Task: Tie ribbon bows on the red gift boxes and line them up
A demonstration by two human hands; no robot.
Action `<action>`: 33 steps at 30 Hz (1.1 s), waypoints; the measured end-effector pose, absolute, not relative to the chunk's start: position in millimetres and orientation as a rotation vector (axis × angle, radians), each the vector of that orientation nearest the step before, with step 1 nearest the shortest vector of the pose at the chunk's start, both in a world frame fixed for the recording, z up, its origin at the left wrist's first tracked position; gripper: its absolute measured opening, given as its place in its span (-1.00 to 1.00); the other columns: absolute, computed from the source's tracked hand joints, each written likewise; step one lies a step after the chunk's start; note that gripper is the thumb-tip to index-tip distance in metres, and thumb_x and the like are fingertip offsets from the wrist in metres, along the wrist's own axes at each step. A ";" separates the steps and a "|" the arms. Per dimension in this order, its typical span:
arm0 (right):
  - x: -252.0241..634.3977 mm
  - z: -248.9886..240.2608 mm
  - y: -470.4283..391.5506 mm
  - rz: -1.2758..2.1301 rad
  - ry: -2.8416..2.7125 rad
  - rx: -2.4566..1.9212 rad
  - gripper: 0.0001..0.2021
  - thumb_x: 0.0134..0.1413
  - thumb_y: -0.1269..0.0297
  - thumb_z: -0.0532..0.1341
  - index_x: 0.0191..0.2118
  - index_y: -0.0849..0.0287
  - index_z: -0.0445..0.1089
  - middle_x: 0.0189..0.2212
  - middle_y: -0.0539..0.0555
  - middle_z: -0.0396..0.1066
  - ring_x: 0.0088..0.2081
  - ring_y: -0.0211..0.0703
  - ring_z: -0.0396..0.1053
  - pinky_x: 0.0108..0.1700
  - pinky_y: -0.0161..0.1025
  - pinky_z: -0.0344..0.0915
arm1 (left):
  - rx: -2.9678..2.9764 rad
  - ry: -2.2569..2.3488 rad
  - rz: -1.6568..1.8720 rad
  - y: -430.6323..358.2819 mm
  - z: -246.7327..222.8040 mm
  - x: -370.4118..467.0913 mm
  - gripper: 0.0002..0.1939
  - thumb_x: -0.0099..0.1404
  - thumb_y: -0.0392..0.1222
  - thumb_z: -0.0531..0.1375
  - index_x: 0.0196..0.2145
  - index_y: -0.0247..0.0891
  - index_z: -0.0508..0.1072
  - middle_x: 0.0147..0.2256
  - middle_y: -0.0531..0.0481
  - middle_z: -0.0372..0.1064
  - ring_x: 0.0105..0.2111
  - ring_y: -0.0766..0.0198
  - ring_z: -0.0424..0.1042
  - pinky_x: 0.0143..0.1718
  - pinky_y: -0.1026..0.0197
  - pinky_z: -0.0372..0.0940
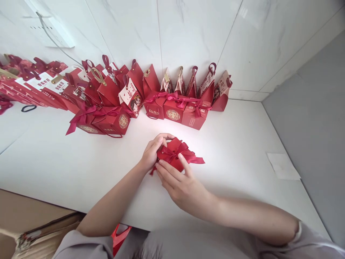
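Observation:
A small red gift box [176, 145] with a dark-red ribbon bow [174, 154] on top is between my hands, over the white table. My left hand [154, 151] curls round the box's left and far side, the thumb bent near its edge. Along the near side, my right hand [181, 185] presses its fingers against the box, with the index finger lifted by the bow. One ribbon tail reaches out to the right. A small red tassel or cord end hangs at the lower left. The box's underside is hidden.
Finished-looking ribbon-tied red boxes [172, 114] stand in a row behind, with another pair [107, 124] to the left. Several red and white handled candy boxes [132, 97] line the tiled wall. A white paper [283, 166] lies at right; a cardboard box [35, 212] sits below the table's front edge.

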State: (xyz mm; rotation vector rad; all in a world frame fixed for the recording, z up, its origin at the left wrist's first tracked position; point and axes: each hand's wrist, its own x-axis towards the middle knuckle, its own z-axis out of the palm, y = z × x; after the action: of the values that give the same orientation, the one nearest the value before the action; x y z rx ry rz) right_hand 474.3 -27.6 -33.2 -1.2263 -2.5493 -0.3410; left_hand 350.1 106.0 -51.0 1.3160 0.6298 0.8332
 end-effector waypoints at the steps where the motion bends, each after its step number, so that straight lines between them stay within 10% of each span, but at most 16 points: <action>1: 478.6 -31.9 -28.1 -0.270 -2.564 -1.199 -0.61 0.29 0.52 -0.02 0.17 0.37 0.30 0.25 0.27 0.23 0.29 0.11 0.11 0.32 0.37 -0.05 | 1.318 0.636 0.840 105.8 -51.3 350.4 -0.53 0.42 0.03 0.00 -0.57 -0.28 0.30 -0.04 -0.12 0.38 0.03 0.10 0.35 0.13 0.08 0.22; 6: 511.5 -4.0 -30.4 0.270 -2.572 -1.071 -0.54 0.22 0.61 -0.02 0.19 0.27 0.28 0.22 0.15 0.30 0.32 -0.05 0.09 0.38 0.31 -0.43 | 1.393 0.647 0.858 108.5 -55.4 349.8 -0.56 0.34 0.04 0.11 -0.59 -0.28 0.31 -0.03 -0.15 0.36 0.04 0.05 0.34 0.14 0.04 0.21; 25: 577.5 37.0 3.1 1.168 -2.194 -1.058 -0.84 0.30 0.26 0.14 -0.07 0.04 0.41 -0.04 0.02 0.47 -0.01 -0.15 0.41 0.08 -0.18 0.31 | 1.768 0.565 0.514 112.7 -38.2 340.4 -0.59 0.05 -0.17 0.40 -0.46 -0.24 0.18 0.14 -0.24 0.23 0.15 -0.07 0.28 0.14 -0.07 0.18; 33: 578.2 -4.7 38.6 1.392 -1.714 -1.204 -0.78 0.23 0.04 0.20 -0.19 0.08 0.38 0.20 0.11 0.24 0.22 0.00 0.21 0.23 0.03 0.13 | 1.794 0.561 0.448 111.7 -35.7 337.3 -0.58 0.05 -0.16 0.41 -0.44 -0.23 0.17 0.15 -0.18 0.22 0.16 -0.01 0.26 0.15 -0.06 0.18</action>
State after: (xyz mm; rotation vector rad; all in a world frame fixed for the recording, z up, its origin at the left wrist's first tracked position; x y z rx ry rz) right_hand 578.2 38.6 -4.7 -1.2036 -1.7139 1.3920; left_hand 337.3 111.7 -35.7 1.7940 0.5608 0.4483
